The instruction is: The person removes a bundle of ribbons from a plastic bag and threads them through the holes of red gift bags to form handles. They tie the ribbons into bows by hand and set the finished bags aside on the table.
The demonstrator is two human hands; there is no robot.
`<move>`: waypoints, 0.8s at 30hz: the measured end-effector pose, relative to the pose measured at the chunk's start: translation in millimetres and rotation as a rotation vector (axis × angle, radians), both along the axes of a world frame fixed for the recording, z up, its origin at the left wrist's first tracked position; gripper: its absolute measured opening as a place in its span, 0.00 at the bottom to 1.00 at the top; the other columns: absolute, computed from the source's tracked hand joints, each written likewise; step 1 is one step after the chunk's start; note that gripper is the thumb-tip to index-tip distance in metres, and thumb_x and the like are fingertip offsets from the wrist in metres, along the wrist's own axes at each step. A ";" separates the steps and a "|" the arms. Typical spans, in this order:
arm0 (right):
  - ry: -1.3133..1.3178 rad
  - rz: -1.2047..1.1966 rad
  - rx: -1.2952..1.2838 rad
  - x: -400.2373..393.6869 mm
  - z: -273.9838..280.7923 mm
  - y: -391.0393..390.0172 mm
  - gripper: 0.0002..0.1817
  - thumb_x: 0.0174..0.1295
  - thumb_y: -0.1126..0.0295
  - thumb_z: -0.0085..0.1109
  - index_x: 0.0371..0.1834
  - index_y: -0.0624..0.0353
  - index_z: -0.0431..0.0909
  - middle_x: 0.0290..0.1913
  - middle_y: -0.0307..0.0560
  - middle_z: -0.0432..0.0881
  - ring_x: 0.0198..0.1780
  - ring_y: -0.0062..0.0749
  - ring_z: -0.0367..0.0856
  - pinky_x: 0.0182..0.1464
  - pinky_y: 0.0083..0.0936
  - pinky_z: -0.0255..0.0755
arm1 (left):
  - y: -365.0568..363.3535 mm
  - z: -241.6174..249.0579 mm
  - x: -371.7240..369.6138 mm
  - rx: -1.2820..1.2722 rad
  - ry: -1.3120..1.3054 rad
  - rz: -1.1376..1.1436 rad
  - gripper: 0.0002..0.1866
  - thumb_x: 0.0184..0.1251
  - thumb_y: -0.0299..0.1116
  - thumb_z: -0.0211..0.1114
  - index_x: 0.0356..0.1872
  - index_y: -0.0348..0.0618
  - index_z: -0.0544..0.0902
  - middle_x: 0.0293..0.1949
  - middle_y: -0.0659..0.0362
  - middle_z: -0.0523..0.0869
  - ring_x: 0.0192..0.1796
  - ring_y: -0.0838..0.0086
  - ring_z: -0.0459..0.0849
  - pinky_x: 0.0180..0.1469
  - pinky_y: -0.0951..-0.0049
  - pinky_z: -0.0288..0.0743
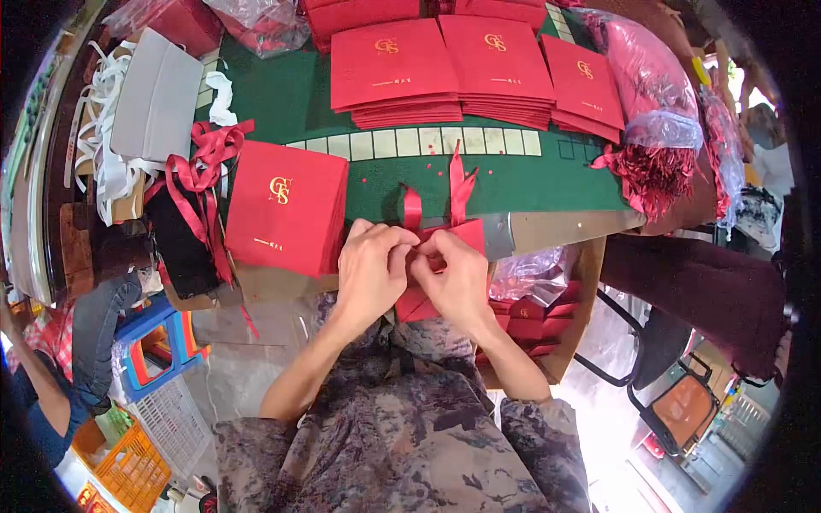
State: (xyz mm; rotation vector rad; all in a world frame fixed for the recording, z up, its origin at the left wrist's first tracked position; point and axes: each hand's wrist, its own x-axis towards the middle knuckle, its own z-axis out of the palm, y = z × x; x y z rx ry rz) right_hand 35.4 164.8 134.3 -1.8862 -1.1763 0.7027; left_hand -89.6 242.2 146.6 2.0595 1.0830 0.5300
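Observation:
A small red paper bag [415, 306] rests at the table's near edge, over my lap and partly hidden by my hands. A red ribbon [459, 190] runs from the bag's top, its loop and ends lying on the green surface beyond. My left hand [369, 267] is closed in a pinch on the ribbon at the bag's top edge. Close beside it, fingertips almost touching, my right hand [455, 278] pinches there too. What exactly lies between the fingertips is hidden. To the left of my left hand lies a stack of red bags [286, 209] with gold lettering.
Behind, stacks of red bags [393, 64] line the green table mat [282, 103]. Loose red ribbons [205, 167] hang at the left. Tassels in a plastic bag [654, 85] lie right. Below the edge stands a cardboard box [586, 295] of red bags. Other people are at both sides.

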 end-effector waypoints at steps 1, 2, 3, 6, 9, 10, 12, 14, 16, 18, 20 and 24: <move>-0.092 0.043 -0.012 -1.7 -1.3 -2.5 0.07 0.52 0.76 0.65 0.31 0.62 0.76 0.28 0.52 0.80 0.29 0.46 0.83 0.32 0.38 0.77 | -0.4 -2.0 -0.2 -0.025 0.011 -0.004 0.05 0.58 0.23 0.65 0.35 0.41 0.87 0.33 0.55 0.87 0.40 0.57 0.79 0.45 0.60 0.74; -0.185 0.085 -0.025 -3.0 -2.2 -3.9 0.08 0.51 0.76 0.65 0.31 0.62 0.75 0.28 0.52 0.79 0.30 0.50 0.81 0.31 0.42 0.75 | -0.8 -3.1 -0.1 -0.050 0.021 -0.009 0.06 0.58 0.23 0.65 0.35 0.42 0.87 0.33 0.55 0.87 0.40 0.57 0.79 0.45 0.61 0.74; -0.187 0.085 -0.025 -3.8 -2.7 -3.9 0.08 0.51 0.76 0.65 0.31 0.62 0.75 0.28 0.52 0.79 0.30 0.50 0.81 0.31 0.42 0.75 | -2.8 -2.8 1.2 -0.050 0.019 -0.010 0.06 0.58 0.23 0.65 0.35 0.42 0.87 0.33 0.55 0.87 0.40 0.57 0.79 0.45 0.61 0.74; -0.157 0.065 -0.020 -6.8 1.1 -0.6 0.08 0.51 0.76 0.65 0.32 0.62 0.75 0.29 0.53 0.80 0.31 0.48 0.83 0.32 0.41 0.75 | -7.8 -0.8 3.6 0.077 0.014 0.027 0.06 0.57 0.22 0.63 0.34 0.42 0.86 0.32 0.54 0.85 0.39 0.54 0.78 0.43 0.57 0.74; 0.088 -0.034 -0.050 -4.6 1.3 -2.4 0.05 0.56 0.75 0.63 0.33 0.64 0.78 0.30 0.51 0.84 0.31 0.38 0.86 0.35 0.31 0.78 | -5.2 1.3 -2.6 0.043 0.006 0.035 0.07 0.56 0.21 0.63 0.35 0.42 0.85 0.32 0.53 0.85 0.40 0.54 0.78 0.44 0.58 0.74; 0.063 -0.038 -0.092 -6.4 3.3 -4.8 0.05 0.58 0.75 0.63 0.35 0.65 0.78 0.32 0.51 0.86 0.33 0.34 0.87 0.37 0.29 0.79 | -1.9 2.1 -5.5 -0.020 -0.011 0.005 0.07 0.57 0.21 0.64 0.36 0.41 0.86 0.34 0.55 0.86 0.41 0.57 0.79 0.43 0.61 0.76; 0.036 -0.047 -0.049 -9.5 0.5 -5.7 0.05 0.58 0.75 0.63 0.35 0.65 0.78 0.32 0.51 0.85 0.33 0.34 0.87 0.37 0.29 0.79 | 2.7 4.1 -9.0 -0.085 -0.027 -0.027 0.08 0.57 0.20 0.65 0.37 0.41 0.86 0.35 0.56 0.87 0.41 0.60 0.80 0.43 0.64 0.77; 0.007 -0.058 -0.004 -12.1 0.1 -6.2 0.05 0.59 0.75 0.63 0.35 0.65 0.78 0.32 0.51 0.85 0.33 0.35 0.87 0.37 0.30 0.79 | 7.2 7.3 -9.8 -0.076 0.031 -0.063 0.10 0.56 0.19 0.65 0.40 0.41 0.86 0.36 0.56 0.87 0.42 0.62 0.81 0.42 0.67 0.78; -0.027 -0.071 0.059 -15.7 1.0 -8.2 0.05 0.59 0.75 0.63 0.36 0.64 0.78 0.33 0.51 0.85 0.33 0.35 0.87 0.37 0.30 0.79 | 8.6 7.8 -10.5 -0.101 0.014 -0.055 0.11 0.56 0.19 0.65 0.41 0.41 0.85 0.36 0.56 0.87 0.42 0.63 0.81 0.42 0.67 0.78; 0.009 -0.079 0.072 -16.9 -3.4 -9.8 0.05 0.59 0.75 0.63 0.36 0.64 0.78 0.34 0.51 0.85 0.33 0.36 0.86 0.36 0.30 0.78 | 9.7 7.0 -11.3 -0.127 -0.003 -0.049 0.12 0.56 0.19 0.66 0.42 0.41 0.85 0.36 0.56 0.87 0.41 0.64 0.82 0.42 0.67 0.79; 0.042 -0.085 0.082 -17.0 -4.5 -10.2 0.05 0.58 0.76 0.63 0.35 0.64 0.78 0.34 0.51 0.84 0.33 0.37 0.86 0.36 0.31 0.78 | 8.8 3.2 -12.6 -0.161 0.015 -0.052 0.12 0.56 0.19 0.66 0.42 0.41 0.84 0.35 0.56 0.87 0.41 0.64 0.82 0.42 0.67 0.79; -0.171 0.003 -0.007 -17.8 2.4 -7.0 0.07 0.55 0.77 0.64 0.33 0.63 0.75 0.31 0.53 0.82 0.32 0.45 0.84 0.33 0.37 0.76 | 5.3 -2.2 -13.5 -0.124 0.032 -0.058 0.11 0.56 0.19 0.66 0.41 0.40 0.84 0.34 0.56 0.87 0.40 0.64 0.82 0.41 0.67 0.79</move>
